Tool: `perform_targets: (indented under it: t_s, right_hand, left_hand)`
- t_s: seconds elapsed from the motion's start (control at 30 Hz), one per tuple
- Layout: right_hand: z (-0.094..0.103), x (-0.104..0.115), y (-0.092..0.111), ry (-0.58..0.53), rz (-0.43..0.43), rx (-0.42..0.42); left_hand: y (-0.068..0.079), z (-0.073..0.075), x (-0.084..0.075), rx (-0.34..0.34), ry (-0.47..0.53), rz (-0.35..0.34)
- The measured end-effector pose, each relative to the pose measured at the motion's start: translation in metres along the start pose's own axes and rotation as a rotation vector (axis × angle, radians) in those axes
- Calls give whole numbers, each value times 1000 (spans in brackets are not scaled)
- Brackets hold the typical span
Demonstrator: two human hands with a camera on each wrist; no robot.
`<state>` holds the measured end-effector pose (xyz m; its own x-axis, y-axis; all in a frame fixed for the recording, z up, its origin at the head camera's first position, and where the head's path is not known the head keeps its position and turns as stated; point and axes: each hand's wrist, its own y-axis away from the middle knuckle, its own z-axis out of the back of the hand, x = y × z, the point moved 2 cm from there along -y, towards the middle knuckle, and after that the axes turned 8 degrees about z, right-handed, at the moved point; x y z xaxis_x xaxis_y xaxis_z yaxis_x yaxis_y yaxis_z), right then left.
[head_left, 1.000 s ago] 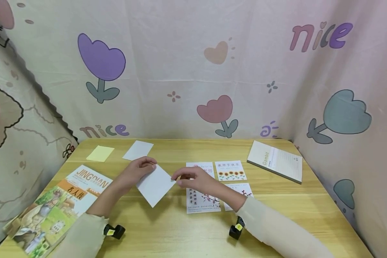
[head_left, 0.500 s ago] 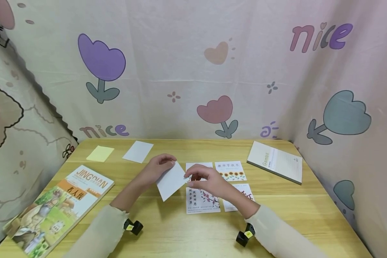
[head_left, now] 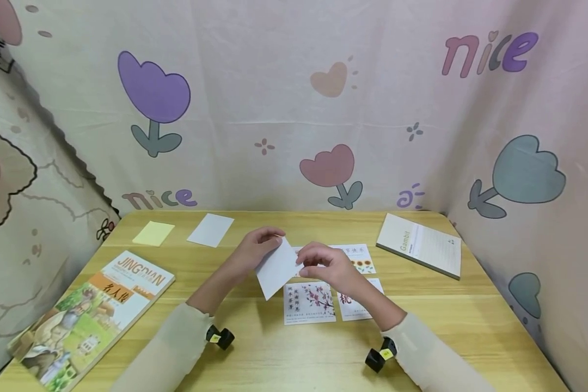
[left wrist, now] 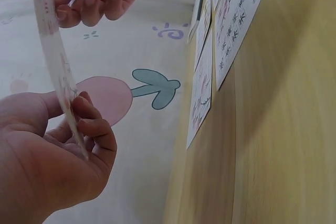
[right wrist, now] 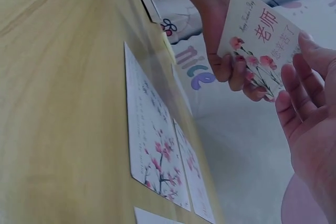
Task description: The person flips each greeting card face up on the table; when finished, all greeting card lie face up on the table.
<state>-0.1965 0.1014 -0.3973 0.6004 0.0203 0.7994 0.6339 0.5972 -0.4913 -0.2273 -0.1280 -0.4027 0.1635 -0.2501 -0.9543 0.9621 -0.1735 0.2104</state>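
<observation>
Pale flower-printed fabric point(head_left: 245, 71) hangs behind a wood-grain table point(head_left: 284, 359). Above it, the left hand point(head_left: 256, 249) clamps curled fingers on a white rectangular floral-printed card point(head_left: 277, 269); the right hand point(head_left: 334, 267) pinches its corner.

Behind the left hand point(head_left: 257, 250), a plain cream left sleeve point(head_left: 169, 343) covers the forearm and ends in a loose cuff short of the wrist. A matching right sleeve point(head_left: 433, 351) sits behind the right hand point(head_left: 330, 267), just as pale. At the inner side of each cuff is a small, blocky black wrist camera, the left camera point(head_left: 225, 340) and right camera point(head_left: 374, 360) each bearing a yellow label, its dark marking too small to read.
</observation>
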Motion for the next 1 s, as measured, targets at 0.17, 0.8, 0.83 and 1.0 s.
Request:
perform_targets:
  t_s: [0.17, 0.8, 0.83, 1.0]
  right_hand:
    - [7, 5, 0, 12, 0, -18]
    - [42, 11, 1, 85, -269, -228]
    - [42, 12, 1, 91, -284, -235]
    - [40, 13, -1, 92, -328, -270]
  left_hand:
    - [0, 0, -2, -1, -32, -34]
    - [45, -6, -39, 55, -195, -329]
    - [46, -8, -39, 75, -189, -329]
    - [46, -16, -36, 155, -175, -332]
